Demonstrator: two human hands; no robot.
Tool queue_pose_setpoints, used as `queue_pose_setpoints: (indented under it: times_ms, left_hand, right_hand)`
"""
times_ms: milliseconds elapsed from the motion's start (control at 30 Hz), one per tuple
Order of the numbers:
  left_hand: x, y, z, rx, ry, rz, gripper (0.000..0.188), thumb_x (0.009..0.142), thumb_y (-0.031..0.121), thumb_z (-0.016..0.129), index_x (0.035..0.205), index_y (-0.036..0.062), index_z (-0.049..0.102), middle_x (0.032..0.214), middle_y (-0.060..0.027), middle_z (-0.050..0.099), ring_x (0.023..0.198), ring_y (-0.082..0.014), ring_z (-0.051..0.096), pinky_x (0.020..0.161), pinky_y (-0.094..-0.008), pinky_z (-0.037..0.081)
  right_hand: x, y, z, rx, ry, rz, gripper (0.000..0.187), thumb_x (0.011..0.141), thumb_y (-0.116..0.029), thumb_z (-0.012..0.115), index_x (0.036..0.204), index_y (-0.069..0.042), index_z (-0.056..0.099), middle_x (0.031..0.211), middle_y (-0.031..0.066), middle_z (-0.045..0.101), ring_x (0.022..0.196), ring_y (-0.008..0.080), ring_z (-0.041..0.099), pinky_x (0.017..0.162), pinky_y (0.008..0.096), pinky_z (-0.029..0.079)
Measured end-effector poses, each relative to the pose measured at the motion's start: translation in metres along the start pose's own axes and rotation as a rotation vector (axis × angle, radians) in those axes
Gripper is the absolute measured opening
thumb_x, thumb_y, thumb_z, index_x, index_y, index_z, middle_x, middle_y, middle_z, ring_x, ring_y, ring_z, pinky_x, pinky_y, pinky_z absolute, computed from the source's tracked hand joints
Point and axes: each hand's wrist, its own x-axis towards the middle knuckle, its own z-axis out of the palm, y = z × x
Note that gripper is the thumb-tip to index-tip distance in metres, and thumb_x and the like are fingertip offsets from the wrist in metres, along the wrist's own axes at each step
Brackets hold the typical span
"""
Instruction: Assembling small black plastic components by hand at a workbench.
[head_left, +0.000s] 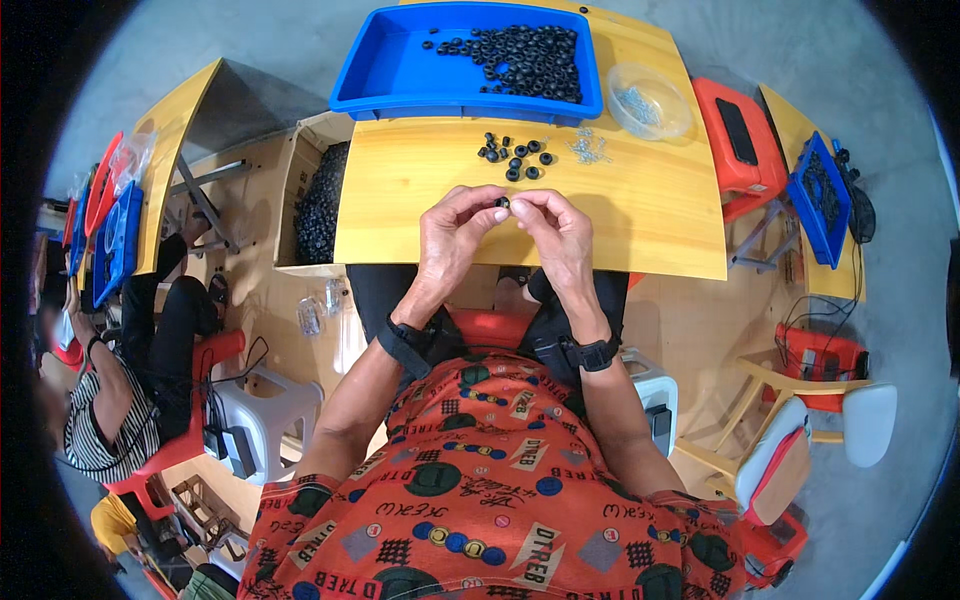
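Note:
Over the near part of the yellow table, my left hand (450,235) pinches a small black round knob-like part (503,202) between thumb and fingers. My right hand (562,235) meets it from the other side, thumb and forefinger pressed together beside the part. Anything between those right fingertips is too small to make out. Just beyond my hands lie several loose black round parts (515,163). To their right is a little scatter of thin silvery pieces (589,148), which look like small screws.
A blue tray (400,103) of black parts stands at the table's far side, beside a clear plastic bowl (668,115) of silvery pieces. A cardboard box (287,215) full of black parts sits left of the table (400,220). A red stool (765,178) adjoins its right; another person sits at left.

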Motion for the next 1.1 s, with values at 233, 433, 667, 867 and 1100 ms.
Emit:
queue_pose_setpoints:
  times_ms: [233,433,667,867,1100]
  left_hand:
    - [-0.001,0.001,0.001,-0.049,-0.020,-0.067,0.020,0.087,0.000,0.072,0.108,-0.0003,0.072,0.100,-0.0049,0.070,0.091,-0.0130,0.064,0.084,-0.0268,0.052]
    - [-0.002,0.004,-0.002,-0.127,-0.089,-0.163,0.019,0.090,0.004,0.070,0.108,-0.0014,0.071,0.096,-0.0058,0.071,0.088,-0.0133,0.065,0.083,-0.0274,0.053]
    - [0.011,0.004,-0.011,-0.199,-0.095,-0.282,0.021,0.091,0.010,0.071,0.109,0.0000,0.067,0.093,-0.0069,0.070,0.085,-0.0139,0.065,0.080,-0.0283,0.053]
    - [0.020,0.005,-0.009,-0.199,-0.187,-0.266,0.023,0.092,0.012,0.070,0.111,0.0000,0.064,0.094,-0.0071,0.070,0.083,-0.0128,0.065,0.079,-0.0280,0.053]
    - [0.065,0.006,-0.020,0.581,0.104,0.111,0.021,0.087,0.007,0.070,0.108,0.0027,0.071,0.091,-0.0119,0.072,0.076,-0.0211,0.069,0.070,-0.0336,0.055]
  right_hand:
    - [0.002,0.000,0.002,-0.017,-0.004,-0.015,0.018,0.092,-0.017,0.071,0.100,-0.001,0.071,0.082,-0.0016,0.065,0.073,0.0052,0.055,0.066,0.0217,0.044]
    - [0.001,0.002,-0.001,-0.002,-0.039,0.051,0.017,0.092,-0.016,0.071,0.100,-0.001,0.068,0.083,-0.0015,0.065,0.076,0.0056,0.057,0.068,0.0218,0.046]
    - [-0.005,0.001,0.001,-0.209,-0.067,-0.261,0.025,0.087,-0.006,0.070,0.112,-0.003,0.065,0.098,0.0061,0.065,0.084,0.0146,0.062,0.072,0.0273,0.050]
    - [0.004,0.007,0.006,-0.498,0.009,-0.478,0.030,0.082,-0.001,0.071,0.112,-0.003,0.065,0.098,0.0109,0.063,0.083,0.0226,0.063,0.071,0.0341,0.053]
    - [0.020,0.020,0.004,-0.357,0.128,-0.367,0.024,0.085,-0.001,0.070,0.109,-0.002,0.066,0.089,0.0099,0.064,0.072,0.0193,0.063,0.065,0.0311,0.052]
